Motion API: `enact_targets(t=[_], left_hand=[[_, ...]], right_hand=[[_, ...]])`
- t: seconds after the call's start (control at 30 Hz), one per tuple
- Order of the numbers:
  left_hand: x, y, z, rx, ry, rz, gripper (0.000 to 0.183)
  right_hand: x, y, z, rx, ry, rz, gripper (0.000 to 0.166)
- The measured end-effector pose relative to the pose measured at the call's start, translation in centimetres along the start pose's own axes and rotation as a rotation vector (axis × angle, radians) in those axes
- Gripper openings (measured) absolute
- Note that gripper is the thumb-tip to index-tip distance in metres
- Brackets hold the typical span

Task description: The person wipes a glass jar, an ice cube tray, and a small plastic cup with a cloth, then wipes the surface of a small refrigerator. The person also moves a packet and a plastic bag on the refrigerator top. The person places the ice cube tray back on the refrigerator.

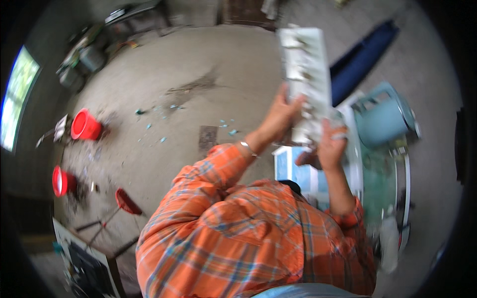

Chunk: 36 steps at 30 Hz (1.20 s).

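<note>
Before my chest is a long white panel point(311, 74), tilted up, with several raised white pieces along its face; motion blur hides its finer detail. My left hand point(287, 108) grips its left edge, thumb over the front. Near the panel's lower end is my right hand point(331, 147), its raised fingers against the lower right part. A pale band circles one right finger. Whether a small translucent thing sits by those fingertips is too blurred to tell. Below both hands stands a blue-and-white cabinet point(292, 165).
A light blue jug point(387, 115) stands right of my hands by a greenish glass top point(378, 178), with a whitish bottle point(389, 238) nearer me. Dark blue cloth point(361, 59) lies beyond. Leftward are red buckets point(85, 124), a red dustpan point(126, 201) and turquoise scraps point(233, 132).
</note>
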<state>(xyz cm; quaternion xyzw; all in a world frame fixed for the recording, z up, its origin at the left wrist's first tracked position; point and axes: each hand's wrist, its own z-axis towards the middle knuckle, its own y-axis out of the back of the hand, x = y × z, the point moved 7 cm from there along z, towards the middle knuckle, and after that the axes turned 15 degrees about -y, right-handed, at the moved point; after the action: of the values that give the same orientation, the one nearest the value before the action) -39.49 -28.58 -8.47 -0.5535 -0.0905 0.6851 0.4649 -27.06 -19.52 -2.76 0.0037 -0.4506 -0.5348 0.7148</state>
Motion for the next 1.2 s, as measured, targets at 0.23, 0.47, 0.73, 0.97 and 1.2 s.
enact_targets(t=[0.23, 0.47, 0.73, 0.97, 1.2], left_hand=[[-1.1, 1.1, -1.7, -0.171, 0.143, -0.208, 0.043], [-2.1, 0.4, -1.2, -0.114, 0.109, -0.373, 0.050], [1.3, 2.3, -2.0, 0.051, 0.322, -1.013, 0.053], [1.0, -1.2, -4.9, 0.143, 0.342, -0.609, 0.059], [1.8, -2.8, -5.4, 0.202, 0.401, -0.595, 0.059]], right_hand=[[4.8, 0.3, -0.7, 0.093, 0.100, 0.047, 0.013], [5.4, 1.3, -3.6, 0.103, 0.434, -0.067, 0.018], [6.8, 5.9, 3.0, 0.159, 0.114, 0.687, 0.046], [10.1, 1.1, 9.1, 0.194, 0.081, 0.282, 0.052], [4.6, -2.3, 2.6, 0.438, -0.201, 0.476, 0.054]])
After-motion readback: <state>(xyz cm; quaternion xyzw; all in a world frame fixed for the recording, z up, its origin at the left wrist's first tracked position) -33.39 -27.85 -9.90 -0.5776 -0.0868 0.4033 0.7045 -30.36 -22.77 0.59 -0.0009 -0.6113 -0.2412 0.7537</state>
